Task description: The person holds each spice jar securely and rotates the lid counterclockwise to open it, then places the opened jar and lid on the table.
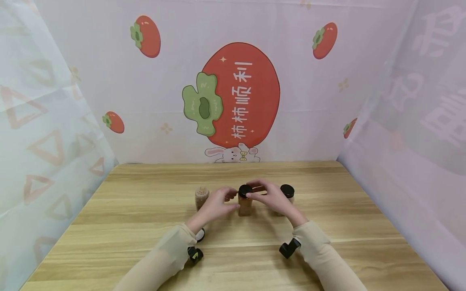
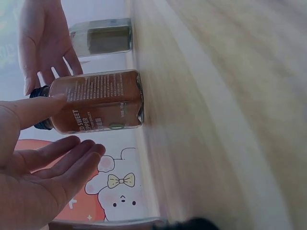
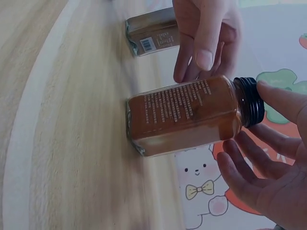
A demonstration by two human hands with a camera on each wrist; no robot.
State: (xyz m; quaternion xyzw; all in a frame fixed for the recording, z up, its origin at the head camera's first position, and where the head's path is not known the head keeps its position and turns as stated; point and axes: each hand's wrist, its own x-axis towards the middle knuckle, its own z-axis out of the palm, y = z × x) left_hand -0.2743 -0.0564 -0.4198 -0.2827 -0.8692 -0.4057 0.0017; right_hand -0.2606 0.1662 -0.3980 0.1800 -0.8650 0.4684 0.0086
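A square glass spice jar [image 1: 245, 207] of red-brown powder stands upright in the middle of the wooden table, its label partly reading "SWEET PEPPER". My right hand [image 1: 271, 197] pinches the jar's black cap [image 3: 250, 101] between thumb and fingers. At the jar's left side is my left hand [image 1: 217, 204], fingers relaxed and spread around it without closing on the glass. Beside that hand stands a second spice jar [image 1: 202, 195], uncapped, with a holed sprinkler top. Partly behind my right hand is a third jar, topped by a black cap [image 1: 287, 190].
A loose black cap [image 1: 200, 235] with a pale inside lies on the table [image 1: 240, 258] by my left wrist, partly covered by the sleeve. Behind the table rises a printed cloth backdrop [image 1: 167, 89], with cloth walls on both sides.
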